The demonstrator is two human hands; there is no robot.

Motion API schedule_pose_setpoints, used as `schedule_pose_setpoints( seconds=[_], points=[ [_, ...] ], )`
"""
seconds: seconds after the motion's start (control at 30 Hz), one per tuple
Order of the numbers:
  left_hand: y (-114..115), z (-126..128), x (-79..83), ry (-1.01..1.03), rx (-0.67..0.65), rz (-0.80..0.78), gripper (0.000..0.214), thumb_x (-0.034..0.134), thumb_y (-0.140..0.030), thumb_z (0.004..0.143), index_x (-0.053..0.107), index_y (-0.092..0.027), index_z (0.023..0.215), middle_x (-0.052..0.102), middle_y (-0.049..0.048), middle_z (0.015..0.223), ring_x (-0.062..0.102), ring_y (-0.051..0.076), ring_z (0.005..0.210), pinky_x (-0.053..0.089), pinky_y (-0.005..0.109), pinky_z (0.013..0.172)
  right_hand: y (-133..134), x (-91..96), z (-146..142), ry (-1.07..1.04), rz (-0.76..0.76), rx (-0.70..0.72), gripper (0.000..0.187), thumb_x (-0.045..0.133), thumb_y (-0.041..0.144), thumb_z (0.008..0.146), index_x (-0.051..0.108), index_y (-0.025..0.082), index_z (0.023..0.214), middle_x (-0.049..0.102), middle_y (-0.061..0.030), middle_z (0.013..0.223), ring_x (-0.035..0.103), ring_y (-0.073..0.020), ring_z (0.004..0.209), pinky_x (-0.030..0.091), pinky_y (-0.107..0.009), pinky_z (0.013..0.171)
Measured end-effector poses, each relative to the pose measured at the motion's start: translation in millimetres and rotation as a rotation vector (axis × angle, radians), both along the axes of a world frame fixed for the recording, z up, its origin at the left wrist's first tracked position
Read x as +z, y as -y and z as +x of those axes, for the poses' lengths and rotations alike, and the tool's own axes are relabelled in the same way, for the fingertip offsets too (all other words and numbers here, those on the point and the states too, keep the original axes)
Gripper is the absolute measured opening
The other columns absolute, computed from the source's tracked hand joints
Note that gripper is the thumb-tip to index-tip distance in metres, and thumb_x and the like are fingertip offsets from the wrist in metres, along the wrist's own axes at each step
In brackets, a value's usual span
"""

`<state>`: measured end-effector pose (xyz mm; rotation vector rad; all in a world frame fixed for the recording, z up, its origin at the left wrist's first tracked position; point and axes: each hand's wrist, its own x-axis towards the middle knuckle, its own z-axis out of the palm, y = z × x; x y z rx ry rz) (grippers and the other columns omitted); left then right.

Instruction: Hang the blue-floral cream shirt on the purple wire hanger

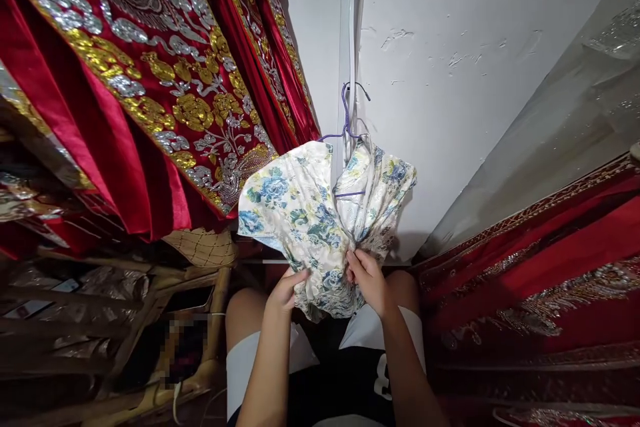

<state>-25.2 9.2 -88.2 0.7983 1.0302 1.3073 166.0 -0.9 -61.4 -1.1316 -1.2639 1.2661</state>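
A white blouse with blue and yellow flowers [313, 227] hangs in front of me on a purple hanger [345, 123], whose hook is up by a narrow strip on the wall. My left hand [289, 285] grips the blouse at its lower left, thumb on the front and fingers behind the cloth. At the front opening, my right hand [366, 275] pinches the edge of the fabric between thumb and fingers. The lower part of the blouse is gathered and hangs just above my knees. The collar stands apart at the neck.
Red cloth with gold and silver sequins [195, 100] hangs at the left. Below it stands a bamboo bench [217, 320] with dark items on it. More red embroidered cloth [550, 267] lines the right side. A white wall [450, 80] with peeling paint is straight ahead.
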Motion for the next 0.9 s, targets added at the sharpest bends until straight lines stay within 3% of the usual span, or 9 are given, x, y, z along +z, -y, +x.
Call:
schedule_pose_setpoints(
  seconds=[0.07,0.13,0.23,0.33,0.43,0.5,0.63,0.73,0.9],
  points=[
    [2.4,-7.2,3.5,0.011,-0.031,-0.099,0.063,0.096,-0.037,0.050,0.071,-0.022,0.106,0.076,0.0106,0.094,0.070,0.037,0.107,0.058,0.045,0.089,-0.1,-0.9,-6.2,-0.057,0.009,-0.035,0.049,0.058,0.068,0.089,0.049,0.023,0.069,0.047,0.0032,0.058,0.044,-0.0148,0.056,0.037,-0.029,0.056],
    [1.1,-8.0,5.5,0.040,0.005,-0.161,0.063,0.095,-0.036,0.052,0.070,-0.021,0.108,0.076,0.0102,0.097,0.071,0.034,0.105,0.058,0.043,0.089,0.4,-3.3,-10.0,-0.113,0.019,-0.113,0.047,0.062,0.063,0.087,0.049,0.023,0.067,0.044,0.0036,0.058,0.041,-0.0140,0.056,0.036,-0.028,0.055],
    [-6.3,-1.6,0.2,0.091,0.116,-0.126,0.061,0.093,-0.043,0.054,0.068,-0.017,0.103,0.075,0.0108,0.097,0.072,0.032,0.098,0.057,0.041,0.087,0.4,-7.8,-10.3,-0.161,-0.016,-0.187,0.041,0.067,0.054,0.081,0.051,0.022,0.063,0.042,0.0039,0.056,0.038,-0.0132,0.055,0.033,-0.028,0.054],
    [-14.1,6.8,-14.3,-0.002,0.284,-0.008,0.055,0.086,-0.050,0.063,0.065,-0.016,0.100,0.072,0.0090,0.096,0.069,0.028,0.096,0.055,0.039,0.089,-0.2,-10.6,-7.9,-0.168,-0.085,-0.161,0.032,0.066,0.048,0.078,0.058,0.021,0.063,0.045,0.0031,0.055,0.038,-0.0132,0.054,0.031,-0.028,0.053],
    [-14.3,17.9,-32.4,-0.283,0.611,0.232,0.048,0.075,-0.048,0.079,0.059,-0.019,0.114,0.065,0.0096,0.112,0.063,0.026,0.109,0.049,0.039,0.100,0.2,-12.0,-8.5,-0.156,-0.114,-0.113,0.027,0.063,0.043,0.075,0.058,0.020,0.061,0.047,0.0023,0.054,0.040,-0.0135,0.054,0.032,-0.028,0.052],
    [-10.0,29.2,-43.5,-0.514,0.705,0.415,0.048,0.069,-0.045,0.086,0.055,-0.020,0.124,0.059,0.0124,0.123,0.058,0.027,0.119,0.044,0.042,0.107,0.5,-12.2,-10.9,-0.160,-0.115,-0.090,0.025,0.061,0.040,0.074,0.055,0.021,0.059,0.046,0.0026,0.053,0.040,-0.0131,0.052,0.032,-0.027,0.051],
    [-2.3,60.9,-56.5,-0.767,0.479,0.651,0.058,0.063,-0.038,0.092,0.044,-0.020,0.144,0.051,0.0181,0.138,0.051,0.030,0.132,0.041,0.045,0.110,-3.0,-8.6,-13.5,-0.161,-0.071,-0.070,0.026,0.055,0.038,0.076,0.047,0.022,0.057,0.042,0.0045,0.050,0.036,-0.0115,0.049,0.029,-0.026,0.049],
    [-4.4,80.4,-56.9,-0.779,0.457,0.701,0.049,0.055,-0.031,0.096,0.046,-0.021,0.144,0.049,0.0181,0.141,0.049,0.030,0.134,0.040,0.047,0.112,-9.6,-3.7,-9.9,-0.068,-0.031,-0.028,0.025,0.054,0.033,0.076,0.048,0.022,0.055,0.041,0.0049,0.049,0.036,-0.0112,0.050,0.029,-0.025,0.050],
    [-11.0,86.8,-52.7,-0.747,0.355,0.638,0.018,0.050,-0.028,0.095,0.058,-0.020,0.109,0.065,0.0078,0.098,0.063,0.023,0.092,0.051,0.035,0.084,-18.8,6.0,-4.9,0.006,-0.083,0.115,0.020,0.052,0.027,0.073,0.055,0.020,0.054,0.048,0.0039,0.045,0.042,-0.0110,0.048,0.031,-0.024,0.051]
  ],
)
